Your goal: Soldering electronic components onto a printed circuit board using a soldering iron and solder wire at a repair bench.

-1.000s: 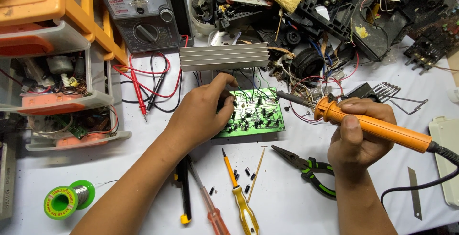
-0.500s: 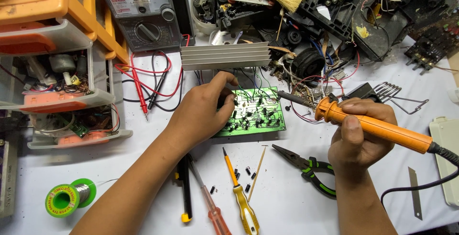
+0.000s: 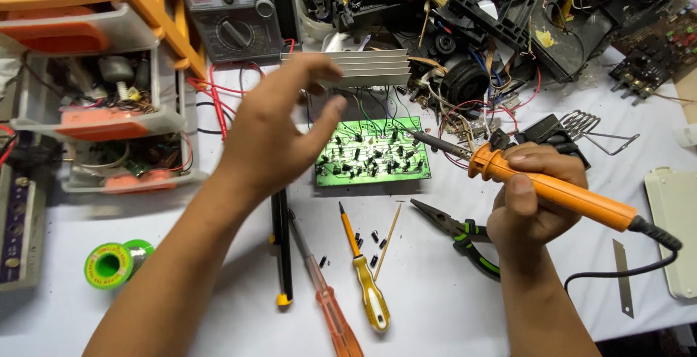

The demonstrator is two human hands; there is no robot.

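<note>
Lifted off the green circuit board (image 3: pixel 372 152) since a second ago, the left hand (image 3: pixel 279 128) hovers open-fingered, holding nothing. Right hand (image 3: pixel 534 193) grips the orange soldering iron (image 3: pixel 541 184), tip at the board's right edge, mid-table. Steadying the board would likely keep the joint clean.

Bright, even light falls from above on the white worktop (image 3: pixel 435 306), which is close to washed out near the lower edge. Shadows are soft and short: a faint grey one lies under the left hand (image 3: pixel 272 135), whose fingers are smeared by motion blur. The green circuit board (image 3: pixel 372 155) and orange soldering iron (image 3: pixel 555 190) are sharp. The far clutter is dark, perhaps slightly underexposed. Lines bend a little toward the corners.
</note>
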